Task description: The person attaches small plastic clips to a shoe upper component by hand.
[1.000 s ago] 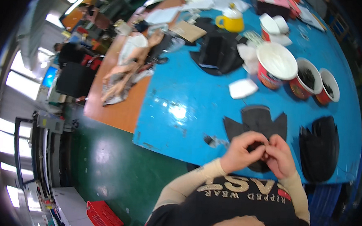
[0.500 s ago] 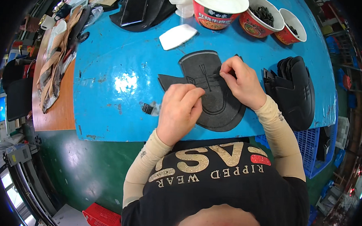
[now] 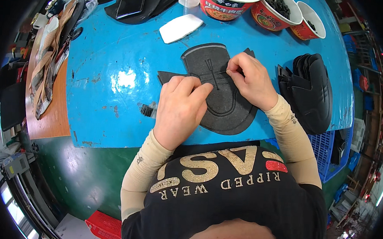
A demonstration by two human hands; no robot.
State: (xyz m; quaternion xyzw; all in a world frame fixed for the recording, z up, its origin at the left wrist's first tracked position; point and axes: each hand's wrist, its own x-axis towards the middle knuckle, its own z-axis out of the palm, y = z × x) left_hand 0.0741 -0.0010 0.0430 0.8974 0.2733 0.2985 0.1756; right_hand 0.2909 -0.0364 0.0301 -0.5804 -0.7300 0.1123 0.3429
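Observation:
A black padded shell-shaped piece [image 3: 224, 120] lies on the blue table before me, its rounded end toward me and pointed flaps at its sides. Thin dark cord-like lines [image 3: 212, 73] cross at its middle. My left hand [image 3: 180, 110] rests over its left part, fingers pinched near the crossing; what they hold is hidden. At the right edge of the crossing lines, my right hand [image 3: 253, 81] has thumb and forefinger pinched together, and anything between them is too small to make out.
A stack of similar black pieces [image 3: 312, 95] stands at the right. Along the back are a large red tub [image 3: 225, 11], two red paper bowls [image 3: 270, 19] holding black bits, a white pad [image 3: 181, 29] and a phone [image 3: 132, 1]. A blue crate [image 3: 326, 157] sits below the table's right edge.
The view has shifted, so the table and its things appear farther left and slightly higher. Both hands remain pinched over the black piece; the left thumb is now more hidden.

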